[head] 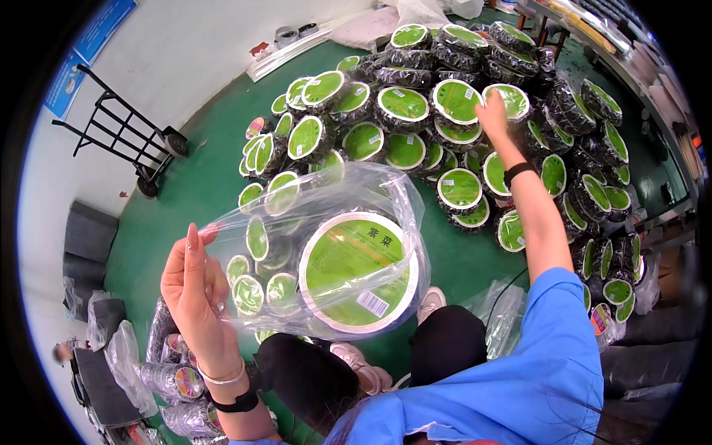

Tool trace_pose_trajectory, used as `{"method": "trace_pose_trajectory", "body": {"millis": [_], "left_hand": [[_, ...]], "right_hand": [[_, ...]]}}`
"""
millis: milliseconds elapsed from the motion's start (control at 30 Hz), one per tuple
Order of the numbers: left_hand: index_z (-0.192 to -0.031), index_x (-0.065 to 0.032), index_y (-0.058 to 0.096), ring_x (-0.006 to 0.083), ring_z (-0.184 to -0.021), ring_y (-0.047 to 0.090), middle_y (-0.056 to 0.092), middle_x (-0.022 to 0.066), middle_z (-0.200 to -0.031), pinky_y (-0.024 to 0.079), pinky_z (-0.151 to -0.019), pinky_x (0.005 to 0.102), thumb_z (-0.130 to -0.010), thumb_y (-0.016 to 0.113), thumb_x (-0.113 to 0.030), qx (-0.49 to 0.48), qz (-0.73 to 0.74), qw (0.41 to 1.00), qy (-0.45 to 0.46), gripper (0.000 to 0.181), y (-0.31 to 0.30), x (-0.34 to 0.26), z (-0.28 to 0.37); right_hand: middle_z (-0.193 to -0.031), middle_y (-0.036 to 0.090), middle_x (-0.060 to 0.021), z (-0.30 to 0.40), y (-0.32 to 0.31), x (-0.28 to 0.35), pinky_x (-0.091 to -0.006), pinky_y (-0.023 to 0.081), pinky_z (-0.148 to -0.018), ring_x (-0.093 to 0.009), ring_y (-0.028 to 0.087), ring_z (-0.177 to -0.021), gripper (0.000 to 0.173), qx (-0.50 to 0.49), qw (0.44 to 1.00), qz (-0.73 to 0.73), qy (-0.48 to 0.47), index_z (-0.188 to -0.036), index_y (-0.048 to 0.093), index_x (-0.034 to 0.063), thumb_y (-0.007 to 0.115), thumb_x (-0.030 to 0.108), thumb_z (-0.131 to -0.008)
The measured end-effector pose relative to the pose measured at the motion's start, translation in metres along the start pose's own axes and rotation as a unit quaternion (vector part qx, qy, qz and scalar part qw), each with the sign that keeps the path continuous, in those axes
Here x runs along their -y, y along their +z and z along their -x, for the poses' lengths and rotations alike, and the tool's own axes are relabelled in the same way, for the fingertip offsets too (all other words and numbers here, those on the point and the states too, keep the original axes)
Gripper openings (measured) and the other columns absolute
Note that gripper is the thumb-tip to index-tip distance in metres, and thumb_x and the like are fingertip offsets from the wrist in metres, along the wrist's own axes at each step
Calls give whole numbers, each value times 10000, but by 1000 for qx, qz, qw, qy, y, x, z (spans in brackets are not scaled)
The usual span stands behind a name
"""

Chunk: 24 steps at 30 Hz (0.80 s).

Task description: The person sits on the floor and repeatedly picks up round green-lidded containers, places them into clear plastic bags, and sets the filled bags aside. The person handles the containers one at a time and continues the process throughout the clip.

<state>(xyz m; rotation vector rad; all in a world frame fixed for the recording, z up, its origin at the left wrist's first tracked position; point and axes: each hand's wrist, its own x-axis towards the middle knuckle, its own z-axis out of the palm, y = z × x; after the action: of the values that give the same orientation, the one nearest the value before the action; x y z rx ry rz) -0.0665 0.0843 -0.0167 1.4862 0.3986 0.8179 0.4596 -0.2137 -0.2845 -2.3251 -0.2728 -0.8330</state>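
My left hand (pixel 197 278) pinches the gathered edge of a clear plastic bag (pixel 409 192), pulling it taut to the left. Inside this bag sits a round package with a green label (pixel 356 272), which bears writing and a barcode. My right arm stretches out to a heap of similar round, dark, plastic-wrapped packages with green labels. There, my right hand (pixel 494 117) is at the edges of two neighbouring packages, one on the left (pixel 457 101) and one on the right (pixel 513 101). Its fingertips are too small to show whether they grip either one.
A black hand truck (pixel 119 130) leans by the left wall. Cylindrical wrapped packs (pixel 172 384) lie at lower left. Loose clear plastic (pixel 503 317) is on the green floor (pixel 217 139) by my right knee. A long workbench (pixel 623 61) runs along the right.
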Motion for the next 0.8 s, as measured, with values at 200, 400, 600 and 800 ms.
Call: {"method": "trace_pose_trajectory", "body": {"millis": [200, 400, 600, 800], "left_hand": [[-997, 22, 649, 0, -440, 214, 331, -89, -532, 138, -412, 207, -998, 555, -187, 5, -13, 1000, 7, 229, -5, -6, 5], [-981, 18, 650, -1, -437, 209, 322, -94, -529, 139, -406, 208, -998, 554, -178, -23, -37, 999, -5, 220, 0, -7, 5], [-1002, 28, 649, -4, -442, 216, 300, -102, -546, 141, -407, 205, -996, 554, -179, -37, -56, 998, -6, 228, -2, -11, 11], [-1038, 35, 648, -11, -462, 248, 301, -109, -574, 171, -421, 193, -986, 567, -181, 3, -23, 999, -31, 237, 15, -18, 5]], "right_hand": [[-1243, 510, -225, 22, 48, -60, -453, 476, -858, -350, 552, -1016, 822, 163, 719, -460, 496, -1318, 467, 20, 847, 389, -690], [-1152, 557, -115, 26, 86, -17, -438, 460, -909, -265, 534, -1036, 677, 33, 698, -486, 525, -1251, 525, 115, 858, 309, -695], [-878, 626, -79, 46, 51, 54, -356, 586, -623, -184, 586, -658, 377, 31, 655, -602, 456, -971, 607, 9, 840, 110, -693], [-1299, 557, -146, 77, -176, 202, -413, 497, -942, -256, 587, -1121, 388, 194, 540, -813, 103, -1274, 494, 4, 567, 140, -918]]}}
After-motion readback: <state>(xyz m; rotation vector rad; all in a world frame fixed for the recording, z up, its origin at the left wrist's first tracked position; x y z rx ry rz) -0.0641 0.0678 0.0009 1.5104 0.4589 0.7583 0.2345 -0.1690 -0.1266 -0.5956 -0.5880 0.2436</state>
